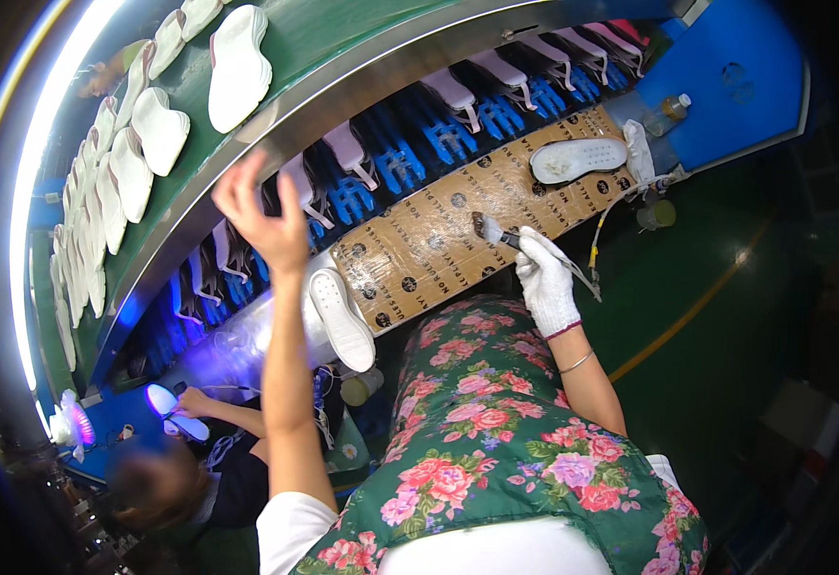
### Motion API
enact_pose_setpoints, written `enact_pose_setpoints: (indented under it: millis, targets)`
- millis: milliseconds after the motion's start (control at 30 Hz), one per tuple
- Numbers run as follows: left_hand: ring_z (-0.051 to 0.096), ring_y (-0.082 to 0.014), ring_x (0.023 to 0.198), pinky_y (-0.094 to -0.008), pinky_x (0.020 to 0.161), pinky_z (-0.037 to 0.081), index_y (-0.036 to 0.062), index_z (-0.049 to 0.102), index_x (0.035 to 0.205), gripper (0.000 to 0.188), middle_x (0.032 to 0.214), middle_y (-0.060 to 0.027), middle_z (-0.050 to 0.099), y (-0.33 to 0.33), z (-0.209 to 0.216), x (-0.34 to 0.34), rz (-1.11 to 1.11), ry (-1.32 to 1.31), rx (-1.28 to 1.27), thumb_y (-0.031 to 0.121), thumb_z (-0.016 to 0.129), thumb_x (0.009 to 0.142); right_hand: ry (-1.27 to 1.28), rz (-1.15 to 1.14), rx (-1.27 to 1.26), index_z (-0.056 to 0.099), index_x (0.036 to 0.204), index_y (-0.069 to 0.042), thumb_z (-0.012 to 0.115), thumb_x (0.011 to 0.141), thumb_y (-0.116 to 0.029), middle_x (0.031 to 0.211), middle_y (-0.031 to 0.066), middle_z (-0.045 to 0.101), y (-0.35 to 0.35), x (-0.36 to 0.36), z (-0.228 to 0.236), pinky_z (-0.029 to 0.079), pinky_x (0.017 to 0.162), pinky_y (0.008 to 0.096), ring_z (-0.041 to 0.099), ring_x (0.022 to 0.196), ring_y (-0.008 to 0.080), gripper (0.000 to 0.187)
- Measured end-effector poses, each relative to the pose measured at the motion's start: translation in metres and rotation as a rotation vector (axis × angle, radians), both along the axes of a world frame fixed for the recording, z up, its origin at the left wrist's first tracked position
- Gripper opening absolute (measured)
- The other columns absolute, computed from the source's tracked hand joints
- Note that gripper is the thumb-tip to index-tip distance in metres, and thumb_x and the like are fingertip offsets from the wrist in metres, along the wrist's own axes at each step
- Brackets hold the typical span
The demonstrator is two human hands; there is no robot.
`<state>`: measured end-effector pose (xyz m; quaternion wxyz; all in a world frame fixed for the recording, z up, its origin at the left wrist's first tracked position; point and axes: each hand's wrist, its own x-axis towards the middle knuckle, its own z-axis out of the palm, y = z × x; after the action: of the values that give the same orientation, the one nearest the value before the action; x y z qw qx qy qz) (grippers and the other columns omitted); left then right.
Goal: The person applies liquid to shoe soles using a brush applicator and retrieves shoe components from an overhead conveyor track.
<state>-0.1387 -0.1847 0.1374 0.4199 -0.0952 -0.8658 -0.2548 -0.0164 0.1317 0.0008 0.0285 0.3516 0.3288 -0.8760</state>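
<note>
My bare left hand [266,216] is raised with its fingers spread, holding nothing, near the metal edge of the upper shelf and above the pale pink shoe parts. My right hand [546,283], in a white knitted glove, is closed around a flat brush [489,229] with a dark handle. The brush's bristles point left over the cardboard-covered bench [410,254]. One white shoe sole [343,321] lies at the bench's left end, below my left forearm's side. A second, greyish-white sole [579,161] rests on the cardboard at the far right.
White soles [240,69] line the green upper shelf. Beneath it, pink shoe parts [345,149] stand on a rack with blue holders [400,171]. A bottle [666,115] and white cloth [638,151] sit at the right end. At lower left, another person's hand [192,402] holds a blue-lit sole.
</note>
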Motion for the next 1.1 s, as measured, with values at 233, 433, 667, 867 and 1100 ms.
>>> enact_pose_setpoints:
  millis: [233, 433, 667, 867, 1100]
  targets:
    - [0.062, -0.0156, 0.084, -0.0312, 0.082, 0.052, 0.0026, 0.066, 0.120, 0.047, 0.098, -0.0077, 0.064, 0.015, -0.223, 0.013, 0.152, -0.869, 0.671, 0.014, 0.079, 0.077, -0.031, -0.070, -0.021, 0.068, 0.110, 0.003, 0.069, 0.087, 0.000, 0.087, 0.0045, 0.068, 0.031, -0.007, -0.006, 0.047, 0.054, 0.0173, 0.061, 0.064, 0.0084, 0.023]
    - [0.064, -0.0229, 0.090, -0.0341, 0.084, 0.051, -0.0080, 0.055, 0.130, 0.082, 0.105, -0.0129, 0.066, 0.006, -0.325, -0.054, 0.497, -0.867, 0.610, 0.032, 0.089, 0.067, -0.039, -0.086, 0.042, 0.068, 0.110, 0.005, 0.068, 0.087, 0.001, 0.086, 0.0053, 0.068, 0.054, -0.005, 0.001, 0.046, 0.053, 0.0172, 0.061, 0.063, 0.0089, 0.023]
    - [0.063, -0.0200, 0.086, -0.0351, 0.083, 0.050, -0.0042, 0.057, 0.115, 0.068, 0.100, -0.0105, 0.069, -0.002, -0.351, -0.100, 0.365, -0.698, 0.953, 0.021, 0.093, 0.063, -0.092, -0.163, 0.138, 0.068, 0.110, 0.005, 0.069, 0.086, 0.000, 0.084, 0.0055, 0.067, 0.086, 0.007, 0.003, 0.044, 0.053, 0.0180, 0.058, 0.062, 0.0090, 0.025]
    - [0.060, -0.0147, 0.069, -0.0308, 0.057, 0.046, -0.0029, 0.071, 0.092, 0.044, 0.084, -0.0054, 0.068, 0.010, -0.279, -0.116, 0.399, -0.847, 0.943, 0.038, 0.080, 0.078, -0.138, -0.211, 0.123, 0.069, 0.110, 0.004, 0.069, 0.087, 0.000, 0.087, 0.0054, 0.067, 0.104, 0.011, -0.007, 0.045, 0.053, 0.0170, 0.059, 0.063, 0.0086, 0.024]
    - [0.028, -0.0114, 0.041, -0.0230, 0.041, 0.026, 0.0103, 0.061, 0.084, 0.025, 0.070, -0.0019, 0.059, 0.023, -0.178, -0.063, 0.053, -0.889, 1.756, 0.034, 0.069, 0.086, -0.043, -0.119, 0.057, 0.068, 0.111, 0.004, 0.069, 0.088, -0.001, 0.090, 0.0053, 0.067, 0.098, -0.022, -0.009, 0.045, 0.053, 0.0162, 0.059, 0.065, 0.0078, 0.024]
